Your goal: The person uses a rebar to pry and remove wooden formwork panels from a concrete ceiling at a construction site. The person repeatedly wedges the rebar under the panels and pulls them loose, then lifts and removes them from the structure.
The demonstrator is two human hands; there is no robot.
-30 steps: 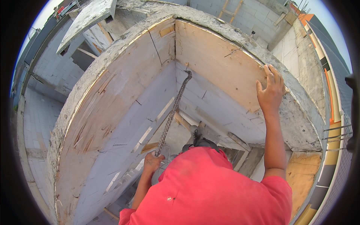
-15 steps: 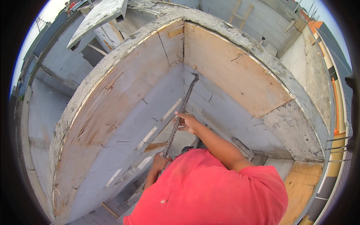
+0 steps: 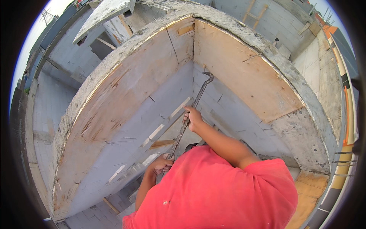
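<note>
A long pry bar (image 3: 196, 98), made of dark ribbed steel with a hooked top end, slants up and away in front of me. My right hand (image 3: 194, 118) is closed round its middle. Lower down, my left hand (image 3: 162, 164) grips the bottom part, close to my red shirt. The hook is near the inner corner, in front of the lower edge of the right plywood panel (image 3: 244, 72); whether it touches the panel I cannot tell. On the left, another plywood panel (image 3: 114, 97) has splintered patches.
A rough concrete beam (image 3: 85, 89) runs above both panels and meets at the corner. Grey block walls (image 3: 126, 152) stand below them. A bent wire (image 3: 252, 57) sticks out over the right panel. Several rebar ends (image 3: 345, 162) project at the far right.
The pry bar has turned, so its hook now points left, and its top has shifted slightly right. My right hand has closed more fully round it. The whole view has shifted a little.
</note>
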